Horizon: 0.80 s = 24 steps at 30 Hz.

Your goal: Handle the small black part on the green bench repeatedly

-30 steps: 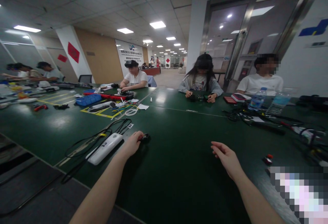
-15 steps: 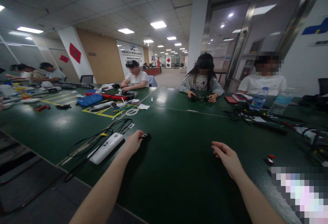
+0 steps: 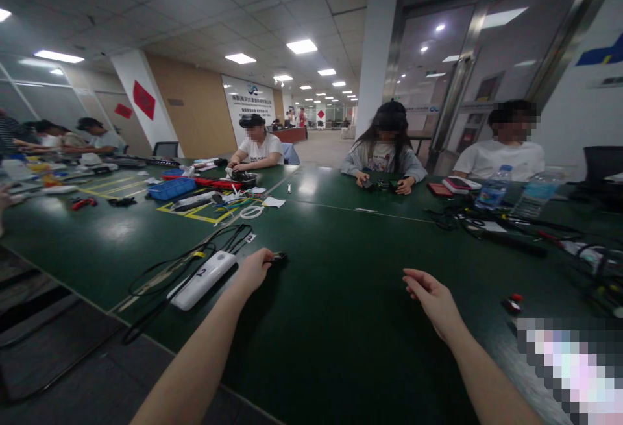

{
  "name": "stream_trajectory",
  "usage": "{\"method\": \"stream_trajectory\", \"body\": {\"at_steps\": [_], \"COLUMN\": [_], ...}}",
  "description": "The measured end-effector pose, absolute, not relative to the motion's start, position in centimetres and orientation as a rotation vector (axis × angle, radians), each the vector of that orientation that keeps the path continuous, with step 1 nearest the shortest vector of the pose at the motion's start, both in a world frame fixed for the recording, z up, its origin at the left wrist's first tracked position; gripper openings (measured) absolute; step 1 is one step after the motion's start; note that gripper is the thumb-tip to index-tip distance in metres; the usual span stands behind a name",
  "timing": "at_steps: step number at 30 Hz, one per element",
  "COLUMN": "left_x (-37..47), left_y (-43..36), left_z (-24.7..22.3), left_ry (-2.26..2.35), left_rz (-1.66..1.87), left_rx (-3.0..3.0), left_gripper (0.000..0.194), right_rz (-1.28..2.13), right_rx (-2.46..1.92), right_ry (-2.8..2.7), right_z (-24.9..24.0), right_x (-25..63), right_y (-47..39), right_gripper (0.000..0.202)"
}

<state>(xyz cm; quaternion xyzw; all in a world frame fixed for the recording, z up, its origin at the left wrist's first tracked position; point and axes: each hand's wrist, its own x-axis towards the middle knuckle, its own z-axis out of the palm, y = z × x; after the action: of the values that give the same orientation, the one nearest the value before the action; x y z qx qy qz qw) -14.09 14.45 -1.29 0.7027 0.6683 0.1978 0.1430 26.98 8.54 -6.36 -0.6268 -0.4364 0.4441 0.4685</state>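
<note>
My left hand (image 3: 254,268) pinches a small dark object (image 3: 279,257) at its fingertips, just above or against the dark green tabletop (image 3: 335,327); its exact kind is too small to tell. Close beside that wrist lies a white oblong device (image 3: 203,280) marked "2", with black cables (image 3: 168,272) running past it. My right hand (image 3: 431,295) hovers over or rests at the table on the other side, fingers drawn together, and nothing shows between the tips. A small black and red item (image 3: 513,303) lies to the right of that hand.
Blue basket (image 3: 171,189), wires and tools are at the left back. Two water bottles (image 3: 493,188) stand among tangled black cables (image 3: 511,225) at right. Across the table sit several people; one person's hands (image 3: 403,185) hold dark parts. A pixelated patch covers the lower right corner.
Both my hands stay almost where they were, the left one still on the small dark object. The view has shifted very slightly. At the far left edge another person's hand shows more.
</note>
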Motion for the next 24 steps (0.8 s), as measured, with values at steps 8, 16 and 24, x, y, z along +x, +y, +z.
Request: {"method": "stream_trajectory", "body": {"at_steps": [8,16,24], "left_x": [-13.8,-13.5,-13.5], "left_y": [14.2,14.2,14.3], "left_z": [-0.6,0.0,-0.3], "left_ry": [1.889,1.89,1.9], "left_rz": [0.542,0.481,0.476], "left_rx": [2.024,2.054,2.052], "left_gripper": [0.027,0.024,0.022], "right_rz": [1.065,1.07,1.058], "right_rx": [-1.529,-1.532,-1.506], "right_ry": [-1.061,-1.051,-1.067], "right_z": [-6.0,-6.0,-6.7], "right_x": [26.9,26.9,26.9], "right_y": [8.4,8.4,8.7], "right_gripper": [0.038,0.038,0.041]}}
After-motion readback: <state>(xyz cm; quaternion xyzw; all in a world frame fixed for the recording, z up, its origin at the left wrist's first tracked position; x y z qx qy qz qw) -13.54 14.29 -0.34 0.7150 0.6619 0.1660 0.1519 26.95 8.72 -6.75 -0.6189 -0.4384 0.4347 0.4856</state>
